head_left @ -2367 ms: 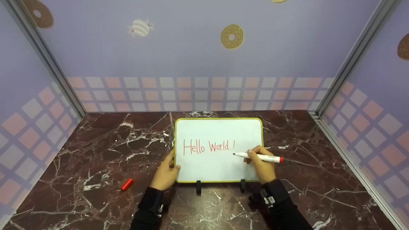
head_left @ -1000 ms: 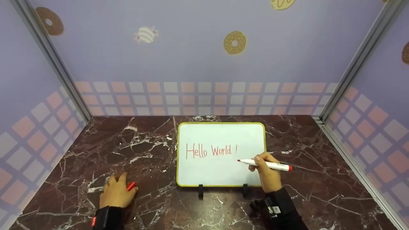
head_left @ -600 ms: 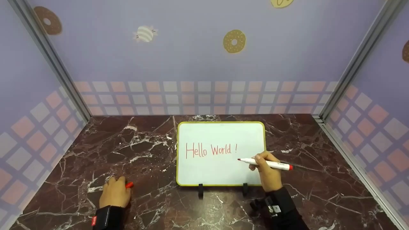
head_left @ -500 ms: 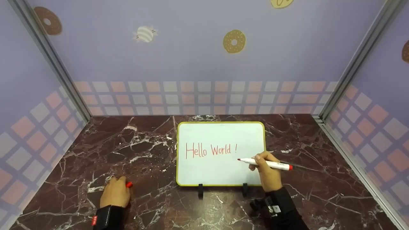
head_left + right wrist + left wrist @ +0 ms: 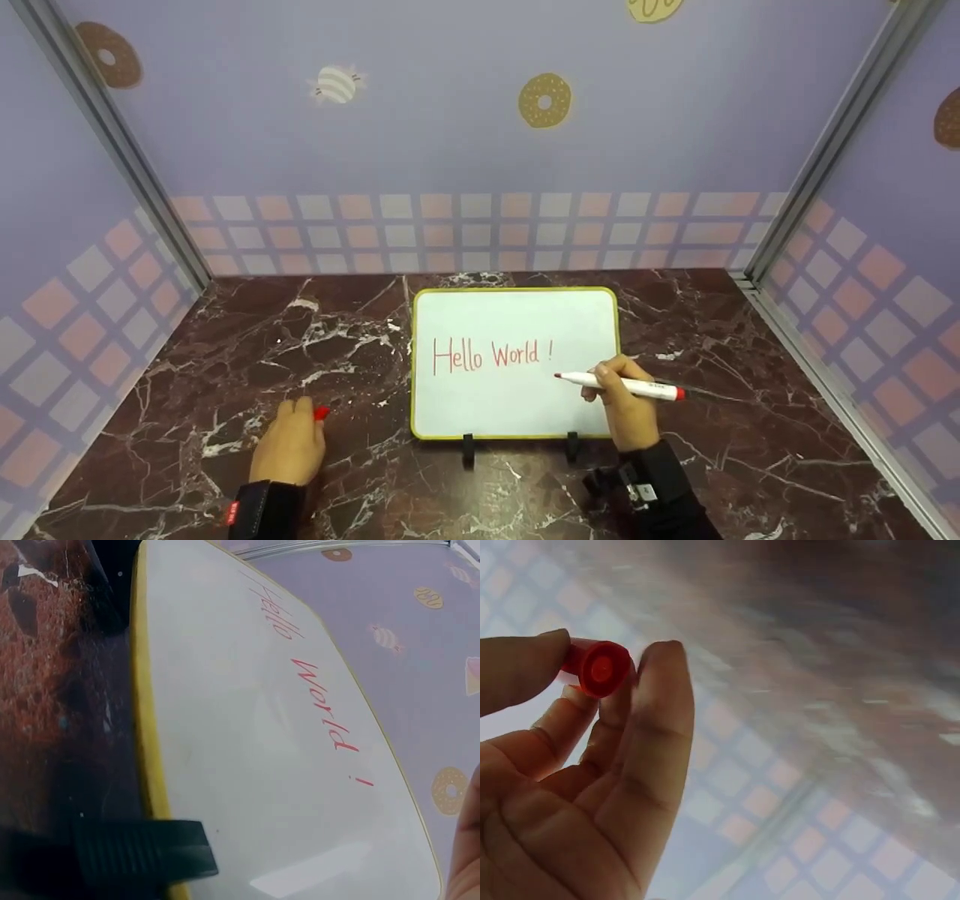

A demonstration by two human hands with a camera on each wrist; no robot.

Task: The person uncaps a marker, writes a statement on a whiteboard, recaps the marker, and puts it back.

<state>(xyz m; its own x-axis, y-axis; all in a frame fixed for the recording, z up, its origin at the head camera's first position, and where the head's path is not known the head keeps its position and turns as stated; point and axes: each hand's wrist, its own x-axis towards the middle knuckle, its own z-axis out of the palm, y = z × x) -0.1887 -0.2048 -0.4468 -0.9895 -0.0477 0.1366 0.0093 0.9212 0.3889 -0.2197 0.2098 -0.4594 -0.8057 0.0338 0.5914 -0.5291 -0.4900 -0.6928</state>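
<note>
My left hand (image 5: 289, 448) pinches a red marker cap (image 5: 601, 669) between thumb and fingers; in the left wrist view the cap's hollow end faces the camera. Over at the right, my right hand (image 5: 630, 411) holds a white whiteboard marker (image 5: 646, 388) in a writing grip. Its red tip is bare and points left, overlapping the board in the head view. A yellow-rimmed whiteboard (image 5: 487, 409) leans upright in the middle, bearing "Hello World !" in red. Only a sliver of the right hand shows at the right wrist view's edge.
Two black stand feet (image 5: 468, 451) hold the board's lower edge; one black foot (image 5: 150, 851) looms large in the right wrist view. Dark red marbled table (image 5: 360, 495) surrounds it, with patterned purple walls (image 5: 435, 135) behind and at both sides.
My left hand let go of the board's left edge, went to the cap lying on the table at left and took it. Lately it has moved slightly right and away from me.
</note>
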